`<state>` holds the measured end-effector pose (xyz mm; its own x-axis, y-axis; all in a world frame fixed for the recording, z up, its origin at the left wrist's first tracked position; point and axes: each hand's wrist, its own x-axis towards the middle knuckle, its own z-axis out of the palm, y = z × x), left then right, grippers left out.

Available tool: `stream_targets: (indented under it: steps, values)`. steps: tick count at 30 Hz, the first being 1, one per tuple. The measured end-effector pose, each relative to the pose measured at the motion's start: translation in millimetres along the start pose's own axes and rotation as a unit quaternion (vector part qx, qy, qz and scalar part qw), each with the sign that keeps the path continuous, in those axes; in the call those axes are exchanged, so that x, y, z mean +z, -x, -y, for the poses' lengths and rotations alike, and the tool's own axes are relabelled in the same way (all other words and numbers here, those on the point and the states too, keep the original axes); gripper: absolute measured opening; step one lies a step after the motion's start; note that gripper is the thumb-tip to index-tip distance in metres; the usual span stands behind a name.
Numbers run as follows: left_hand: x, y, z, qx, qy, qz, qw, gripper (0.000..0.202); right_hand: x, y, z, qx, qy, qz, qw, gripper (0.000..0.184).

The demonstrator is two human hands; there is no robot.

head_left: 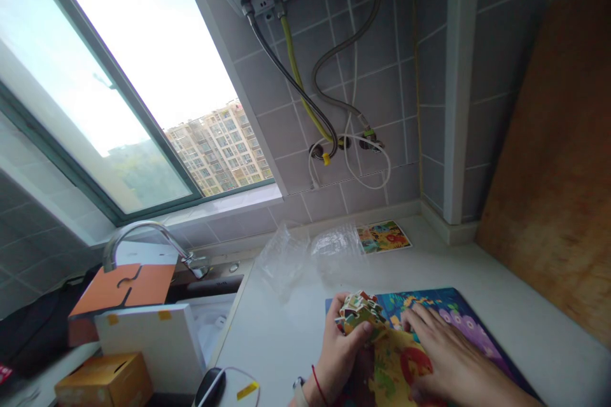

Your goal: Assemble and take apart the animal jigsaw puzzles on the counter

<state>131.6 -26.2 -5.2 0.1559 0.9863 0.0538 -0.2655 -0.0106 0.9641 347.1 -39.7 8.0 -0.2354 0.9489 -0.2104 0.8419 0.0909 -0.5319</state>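
Observation:
A colourful jigsaw puzzle board [458,315] lies on the white counter [286,331] at the bottom centre. My left hand [341,346] is closed round a bunch of loose puzzle pieces [359,308] at the board's left end. My right hand [446,356] lies flat on the puzzle picture, fingers spread and pointing left, close to the bunch of pieces.
Crumpled clear plastic bags [310,251] and a small picture card [384,236] lie behind the board by the tiled wall. A faucet [147,238] and sink are to the left, with boxes [143,331] and a black mouse [210,386]. A wooden board [554,165] leans at right.

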Motion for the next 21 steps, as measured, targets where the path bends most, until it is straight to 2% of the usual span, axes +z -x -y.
stream_targets:
  steps: [3,8,10,14,21]
  values:
    - [0.5,-0.3,0.0,-0.003,0.002,0.0,1.0,0.053,3.1,-0.3,-6.3,-0.012,-0.042,0.003,0.999,0.064]
    - [-1.0,-1.4,1.3,-0.005,0.022,0.006,1.0,0.053,7.4,-1.5,-17.5,-0.034,-0.086,-0.001,0.996,0.071]
    - [-3.2,-2.1,2.0,-0.002,0.035,0.012,0.999,0.053,7.0,-3.8,-21.1,-0.052,-0.093,-0.019,0.994,0.064]
    - [-9.2,-3.5,5.3,-0.005,0.064,0.042,0.997,0.061,2.5,-12.4,-23.2,-0.082,-0.114,-0.074,0.987,0.031]
    - [-11.8,-0.9,19.5,-0.036,0.062,0.121,0.99,0.074,0.9,-22.2,-16.9,-0.081,-0.193,-0.174,0.962,0.029]
